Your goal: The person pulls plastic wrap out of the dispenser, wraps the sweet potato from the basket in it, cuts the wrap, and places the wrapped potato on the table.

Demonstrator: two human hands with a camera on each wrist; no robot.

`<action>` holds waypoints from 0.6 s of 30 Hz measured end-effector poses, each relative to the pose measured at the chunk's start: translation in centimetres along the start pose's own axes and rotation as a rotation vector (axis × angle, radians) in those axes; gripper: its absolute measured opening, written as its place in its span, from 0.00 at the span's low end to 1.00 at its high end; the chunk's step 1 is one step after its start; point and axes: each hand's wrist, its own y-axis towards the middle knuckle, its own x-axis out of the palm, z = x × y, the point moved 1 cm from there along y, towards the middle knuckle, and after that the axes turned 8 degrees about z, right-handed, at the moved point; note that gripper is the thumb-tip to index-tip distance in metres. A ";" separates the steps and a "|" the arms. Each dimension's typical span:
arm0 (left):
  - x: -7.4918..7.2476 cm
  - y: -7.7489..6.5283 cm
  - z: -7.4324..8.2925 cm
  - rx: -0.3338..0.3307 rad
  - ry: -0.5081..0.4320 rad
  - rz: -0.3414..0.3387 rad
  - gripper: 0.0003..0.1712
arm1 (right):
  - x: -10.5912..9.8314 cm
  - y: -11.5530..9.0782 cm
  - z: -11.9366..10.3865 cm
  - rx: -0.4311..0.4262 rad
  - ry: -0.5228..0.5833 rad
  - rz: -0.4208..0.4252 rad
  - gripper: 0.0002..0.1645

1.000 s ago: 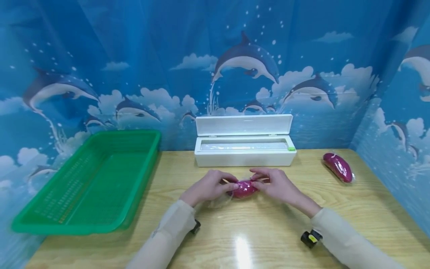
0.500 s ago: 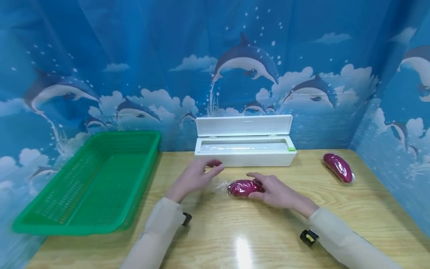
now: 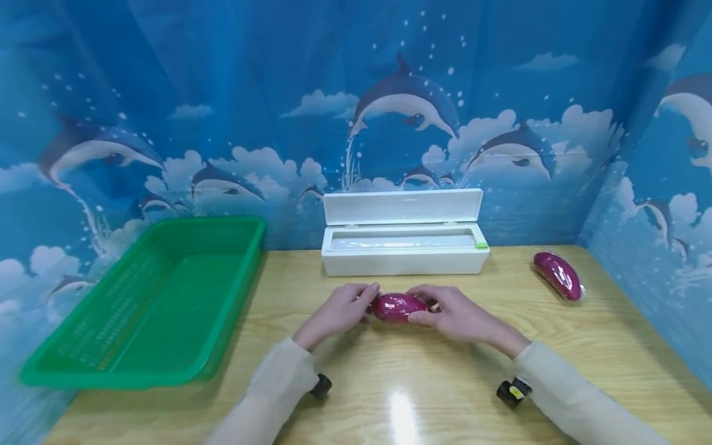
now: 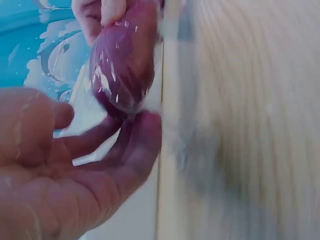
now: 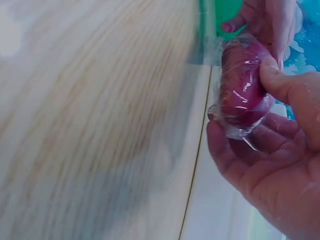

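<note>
A purple-red oblong vegetable (image 3: 396, 308), wrapped in clear glossy film, is between my hands just over the table, in front of the white box. My right hand (image 3: 453, 314) grips its right end; in the right wrist view the thumb (image 5: 280, 80) lies along one side and the fingers come round beneath. At the left end is my left hand (image 3: 338, 310), its fingertips at the film there. In the left wrist view those fingers (image 4: 142, 145) bend against the wrapped end, while the thumb stands apart from it.
Behind the hands stands a white box (image 3: 406, 264) with its lid raised and clear film inside. A second wrapped purple-red vegetable (image 3: 559, 276) lies at the right. The green basket (image 3: 214, 346) occupies the left side. A dolphin-print curtain (image 3: 278, 74) hangs behind.
My left hand lifted off to the left, then came back to the vegetable's left end. The loose film there no longer sticks out in the head view. My right hand now holds the right end.
</note>
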 end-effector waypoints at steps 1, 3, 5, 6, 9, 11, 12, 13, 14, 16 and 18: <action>0.1 0.1 0.0 -0.035 -0.053 -0.003 0.27 | 0.0 0.0 0.0 0.015 0.027 0.011 0.29; 0.3 0.1 0.0 -0.100 -0.147 0.002 0.26 | -0.1 0.0 -0.1 0.048 0.094 0.026 0.30; 0.5 0.3 0.0 -0.166 -0.230 0.007 0.25 | -0.2 0.0 -0.1 0.083 0.167 0.036 0.31; 0.6 0.3 0.0 -0.194 -0.284 0.006 0.25 | -0.2 0.0 -0.2 0.098 0.198 0.040 0.30; 0.8 0.7 0.1 -0.247 -0.445 0.003 0.24 | -0.3 0.1 -0.4 0.131 0.246 0.049 0.27; 0.9 0.8 0.2 -0.277 -0.557 -0.009 0.24 | -0.3 0.1 -0.5 0.146 0.252 0.058 0.24; 0.9 0.9 0.2 -0.286 -0.597 -0.014 0.23 | -0.3 0.2 -0.5 0.153 0.255 0.060 0.24; 1.0 1.0 0.2 -0.294 -0.621 -0.015 0.23 | -0.4 0.2 -0.4 0.153 0.255 0.061 0.24; 1.1 1.0 0.3 -0.309 -0.638 -0.012 0.23 | -0.3 0.3 -0.3 0.155 0.251 0.062 0.23; 1.3 1.1 0.2 -0.318 -0.631 -0.005 0.22 | -0.3 0.3 -0.1 0.144 0.223 0.061 0.23; 1.4 1.1 0.2 -0.293 -0.559 0.011 0.22 | -0.1 0.4 0.1 0.112 0.175 0.060 0.24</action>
